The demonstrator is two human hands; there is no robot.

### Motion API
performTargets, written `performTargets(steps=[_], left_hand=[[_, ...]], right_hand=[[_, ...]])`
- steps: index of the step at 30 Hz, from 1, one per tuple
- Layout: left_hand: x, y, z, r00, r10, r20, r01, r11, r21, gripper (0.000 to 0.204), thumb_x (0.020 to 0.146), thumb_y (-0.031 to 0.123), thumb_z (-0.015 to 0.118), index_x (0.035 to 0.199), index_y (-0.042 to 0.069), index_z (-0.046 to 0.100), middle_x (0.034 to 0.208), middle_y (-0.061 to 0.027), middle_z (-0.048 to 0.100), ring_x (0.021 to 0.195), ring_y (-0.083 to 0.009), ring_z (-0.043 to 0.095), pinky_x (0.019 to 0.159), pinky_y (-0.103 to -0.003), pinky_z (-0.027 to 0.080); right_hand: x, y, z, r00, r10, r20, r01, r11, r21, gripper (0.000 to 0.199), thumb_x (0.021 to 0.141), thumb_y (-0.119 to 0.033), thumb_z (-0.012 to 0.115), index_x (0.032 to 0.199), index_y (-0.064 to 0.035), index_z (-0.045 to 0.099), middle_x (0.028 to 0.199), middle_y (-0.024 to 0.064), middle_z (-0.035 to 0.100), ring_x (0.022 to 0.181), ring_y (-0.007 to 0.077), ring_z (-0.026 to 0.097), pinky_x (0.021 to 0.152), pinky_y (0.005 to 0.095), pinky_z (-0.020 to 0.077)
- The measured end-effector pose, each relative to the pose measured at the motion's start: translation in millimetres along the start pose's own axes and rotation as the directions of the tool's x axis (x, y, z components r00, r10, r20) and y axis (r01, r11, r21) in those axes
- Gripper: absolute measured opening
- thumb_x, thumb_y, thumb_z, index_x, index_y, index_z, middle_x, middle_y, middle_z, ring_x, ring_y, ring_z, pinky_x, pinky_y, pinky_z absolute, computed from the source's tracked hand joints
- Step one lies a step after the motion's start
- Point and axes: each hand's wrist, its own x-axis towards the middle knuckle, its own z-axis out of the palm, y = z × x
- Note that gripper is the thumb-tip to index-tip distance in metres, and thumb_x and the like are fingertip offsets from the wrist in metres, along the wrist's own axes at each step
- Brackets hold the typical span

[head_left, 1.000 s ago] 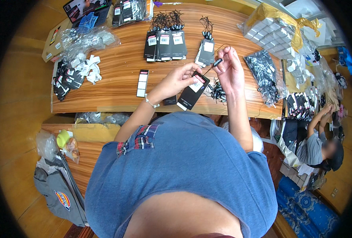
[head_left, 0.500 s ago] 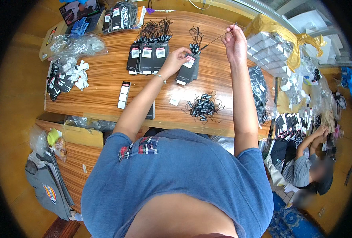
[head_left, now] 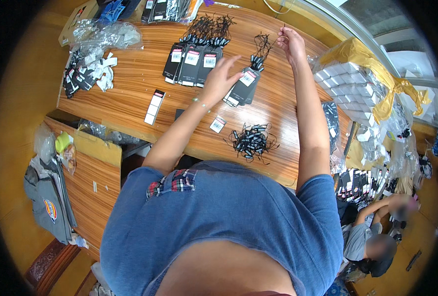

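My left hand (head_left: 221, 81) is open, fingers spread, at the left edge of a small stack of dark grey hang tags (head_left: 246, 90). Black looped cords (head_left: 262, 47) run from the top of this stack. My right hand (head_left: 292, 45) is raised to its upper right, fingers pinched; a small dark tip shows above them, but what they hold is unclear. Left of my left hand lie fuller stacks of tags (head_left: 188, 66) with bundled cords (head_left: 206, 32). Nearer me are a pile of loose black cords (head_left: 253, 140) and a small white label (head_left: 218, 124).
A label strip (head_left: 154, 107) lies left of my forearm. White scraps (head_left: 105, 71) and plastic bags (head_left: 100, 37) cover the left side. A wrapped block of white boxes (head_left: 345, 81) and a bagged bundle (head_left: 330, 118) stand right. Another person (head_left: 362, 239) works at far right.
My left hand has let go of the tag stack, its fingers now spread. The cord stretched from the stack to my right hand no longer shows taut. The whole view has shifted slightly.
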Motion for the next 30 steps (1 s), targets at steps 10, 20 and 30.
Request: performTargets(steps=[10, 20, 30], left_hand=[[-108.2, -66.6, -116.4, 0.952, -0.291, 0.096, 0.301, 0.945, -0.129, 0.034, 0.076, 0.016, 0.067, 0.107, 0.007, 0.058, 0.082, -0.0013, 0.054, 0.067, -0.009, 0.048, 0.061, -0.022, 0.042], [-124.6, -95.4, -132.7, 0.93, 0.036, 0.366, -0.176, 0.917, 0.357, 0.064, 0.053, 0.04, 0.076, 0.108, 0.012, 0.059, 0.105, -0.0037, 0.052, 0.101, -0.024, 0.042, 0.089, -0.037, 0.033], [-130.3, -109.0, -132.1, 0.946, 0.112, 0.304, -0.122, 0.992, 0.015, 0.041, 0.069, 0.019, 0.07, 0.106, 0.005, 0.056, 0.1, -0.0078, 0.056, 0.095, -0.0211, 0.051, 0.085, -0.032, 0.041]], right_hand=[[3.7, 35.2, -0.3, 0.848, -0.528, 0.046, 0.294, 0.397, -0.869, 0.03, 0.08, -0.014, 0.058, 0.106, -0.0005, 0.056, 0.092, 0.0105, 0.062, 0.076, 0.0178, 0.059, 0.064, 0.0279, 0.0475], [-258.3, 113.7, 102.2, 0.985, -0.083, 0.153, 0.162, 0.119, -0.98, 0.038, 0.065, -0.026, 0.072, 0.089, -0.0032, 0.054, 0.093, 0.0124, 0.053, 0.091, 0.03, 0.052, 0.073, 0.0396, 0.0449], [-272.3, 143.2, 117.3, 0.988, -0.152, -0.036, 0.001, 0.236, -0.972, 0.033, 0.064, -0.018, 0.073, 0.089, -0.006, 0.054, 0.08, 0.01, 0.058, 0.075, 0.0313, 0.056, 0.065, 0.0401, 0.0456]])
